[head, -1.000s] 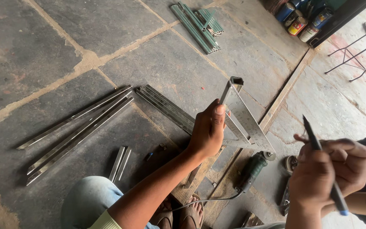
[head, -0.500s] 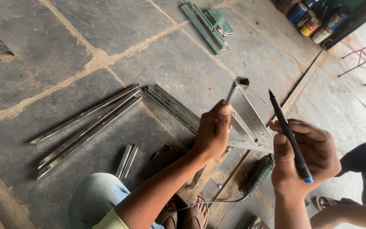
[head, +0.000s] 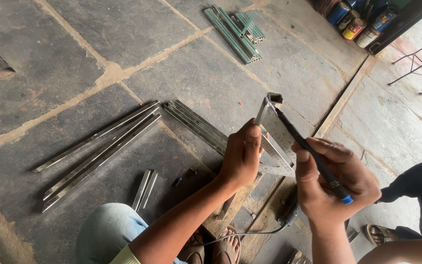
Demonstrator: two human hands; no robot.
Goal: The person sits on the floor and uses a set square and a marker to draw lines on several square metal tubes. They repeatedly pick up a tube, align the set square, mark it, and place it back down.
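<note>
Left hand (head: 240, 156) clenched around a square steel tube (head: 264, 110), thumb up along its side, tube held upright and tilted a little, open end at the top just above the thumb. Right hand (head: 330, 183) just right of the left, wrapped around a black marker pen (head: 308, 149) with a blue end cap, cap end low near the heel of the palm, tip raised up and to the left, touching the top end of the tube. Behind the tube and between both hands, a flat steel try square (head: 279, 151), blade slanting down toward the right wrist. Below the right hand, on the stone floor (head: 123, 39), an angle grinder (head: 289, 215) with its cord trailing left under the left forearm. Left of the left hand, a bundle of long steel bars (head: 98, 149) laid out flat, and a second bundle (head: 196, 127) running up to the left wrist; two short steel offcuts (head: 142, 188) near the elbow. Far above both hands, green-painted tube pieces (head: 235, 24) stacked together. Up and right of the right hand, paint cans (head: 355, 27) against the wall. Below the left forearm, a bare foot (head: 228, 247) on a wooden block (head: 228, 215).
</note>
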